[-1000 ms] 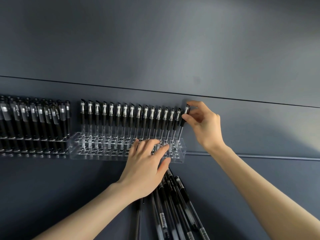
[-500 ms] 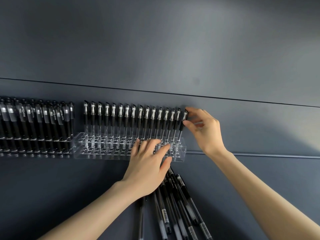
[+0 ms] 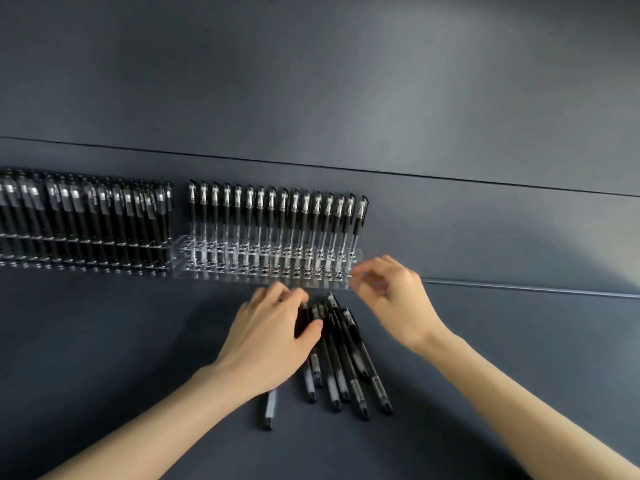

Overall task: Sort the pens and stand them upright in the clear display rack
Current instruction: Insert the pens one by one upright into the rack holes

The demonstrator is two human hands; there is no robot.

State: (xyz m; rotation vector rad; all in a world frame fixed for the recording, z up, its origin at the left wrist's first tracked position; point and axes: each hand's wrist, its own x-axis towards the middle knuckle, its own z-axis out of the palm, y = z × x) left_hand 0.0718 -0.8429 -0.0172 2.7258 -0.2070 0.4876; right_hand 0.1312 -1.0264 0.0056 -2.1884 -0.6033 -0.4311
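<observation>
view: head, one wide-angle camera | from: above the counter [image 3: 104, 341] | facing: forward and down | range: near, clear rack [image 3: 266, 268] mid-frame

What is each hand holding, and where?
Right hand holds nothing. Left hand lies on upper ends of the loose pens; blur hides whether it grips one.

Upright pens [image 3: 277, 216] occupy the rear row of the clear rack [image 3: 266, 277]; front holes are accessible from above. A full rack [image 3: 83, 244] stands against its left end. Loose pens [image 3: 343, 358] lie before it; counter [image 3: 519, 358] rightward is open.
</observation>
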